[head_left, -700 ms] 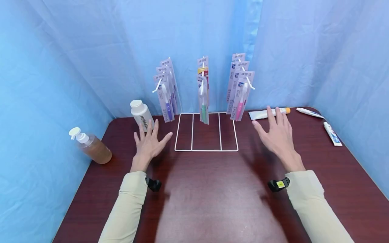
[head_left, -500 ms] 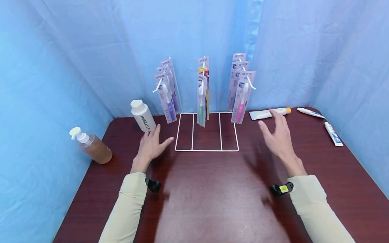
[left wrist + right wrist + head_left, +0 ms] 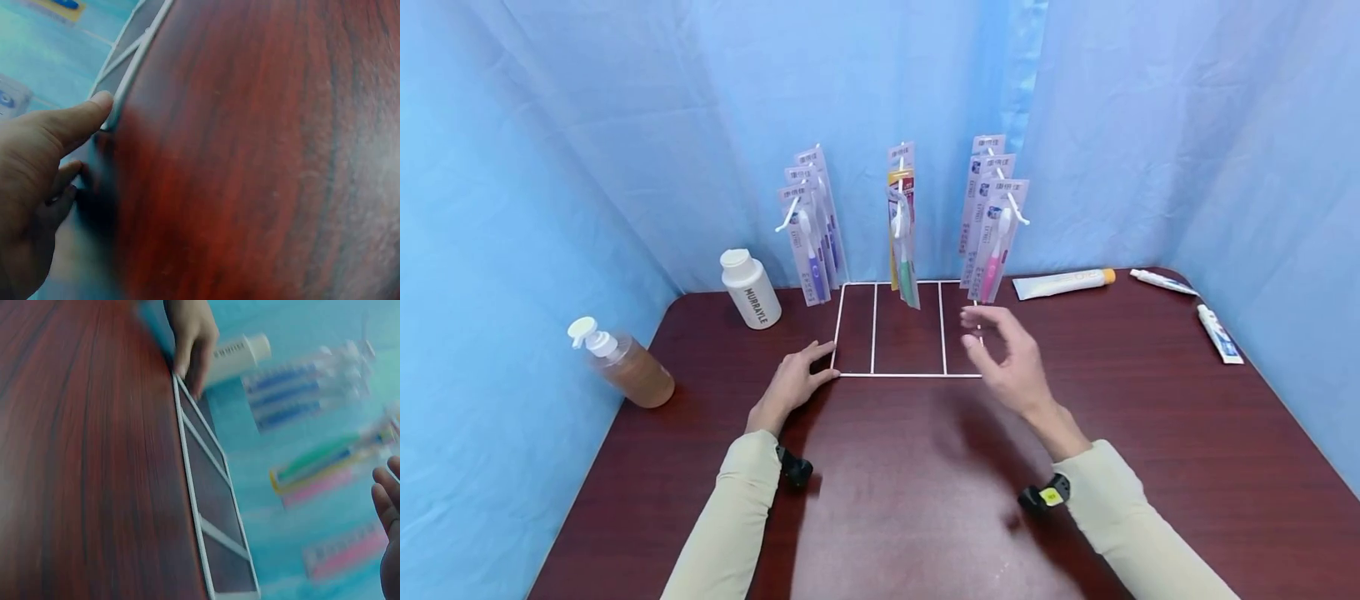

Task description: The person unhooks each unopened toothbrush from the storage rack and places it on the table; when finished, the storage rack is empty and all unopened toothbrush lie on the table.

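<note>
A white wire display rack (image 3: 910, 375) stands on the dark red table, its several carded toothbrushes hanging in three rows. At the rack's left front corner is my left hand (image 3: 793, 383). Its thumb (image 3: 94, 109) touches the corner wire in the left wrist view, and a forefinger lies along the left side wire. Past the right side of the base hovers my right hand (image 3: 1015, 362), fingers bent loosely and spread from the thumb, holding nothing. Close behind it hangs a pink toothbrush (image 3: 992, 271); a green toothbrush (image 3: 906, 271) and a purple toothbrush (image 3: 815, 271) hang farther left.
A white bottle (image 3: 751, 292) and a brown pump bottle (image 3: 632, 371) stand at the left. Toothpaste tubes lie at the back right: one with an orange cap (image 3: 1063, 284) and two smaller tubes (image 3: 1220, 333). A blue curtain (image 3: 737, 100) surrounds the table.
My left hand has come away from the white bottle, right and nearer, to the rack's front corner. My right hand has swept left from the orange-capped tube to the rack's right side.
</note>
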The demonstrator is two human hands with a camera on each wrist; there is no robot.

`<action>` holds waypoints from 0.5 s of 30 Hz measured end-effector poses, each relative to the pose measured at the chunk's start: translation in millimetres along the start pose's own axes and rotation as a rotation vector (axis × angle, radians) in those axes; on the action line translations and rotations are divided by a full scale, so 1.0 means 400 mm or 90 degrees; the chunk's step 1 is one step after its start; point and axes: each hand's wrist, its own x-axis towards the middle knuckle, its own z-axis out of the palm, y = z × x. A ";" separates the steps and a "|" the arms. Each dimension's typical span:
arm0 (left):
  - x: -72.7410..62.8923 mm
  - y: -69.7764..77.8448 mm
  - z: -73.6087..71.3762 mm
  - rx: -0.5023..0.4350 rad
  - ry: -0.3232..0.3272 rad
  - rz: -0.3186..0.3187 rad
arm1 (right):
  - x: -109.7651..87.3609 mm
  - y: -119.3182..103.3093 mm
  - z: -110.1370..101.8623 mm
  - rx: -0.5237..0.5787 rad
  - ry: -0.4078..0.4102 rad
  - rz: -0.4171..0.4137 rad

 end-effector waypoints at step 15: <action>-0.004 -0.028 0.018 -0.008 0.003 -0.009 | 0.114 0.078 0.321 -0.002 -0.138 0.048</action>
